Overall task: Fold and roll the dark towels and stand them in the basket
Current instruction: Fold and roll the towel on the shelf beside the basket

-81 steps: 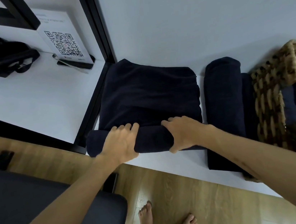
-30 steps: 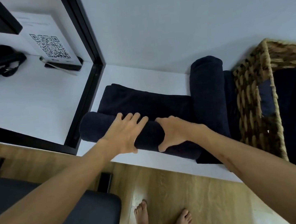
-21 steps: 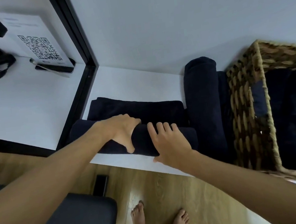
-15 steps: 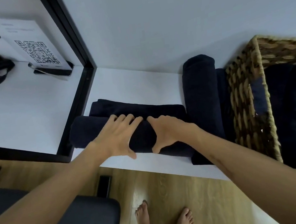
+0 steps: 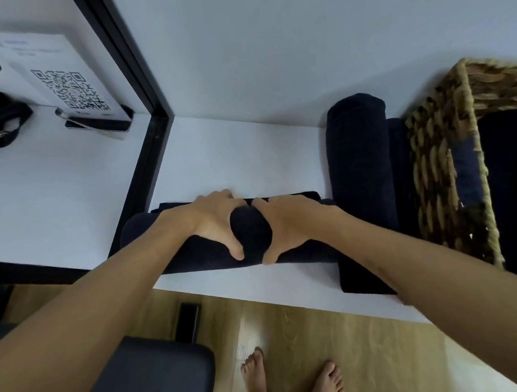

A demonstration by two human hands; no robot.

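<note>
Both your hands are clamped over the dark towel roll (image 5: pixel 252 232) on the white tabletop (image 5: pixel 238 152), just left of the woven basket (image 5: pixel 444 171). Your left hand (image 5: pixel 211 221) and right hand (image 5: pixel 287 225) sit side by side on its middle, fingers wrapped over the far side and thumbs hooked on the near side. Only a thin strip of flat towel shows beyond your fingers, so the roll looks nearly finished. A second rolled towel (image 5: pixel 359 162) lies between this roll and the basket, touching the basket's wall. The likely trouble: with both hands at the centre, the free ends may loosen or telescope when you lift. The loose tail could also unwind unless you pin it as you stand the roll in the basket.
</note>
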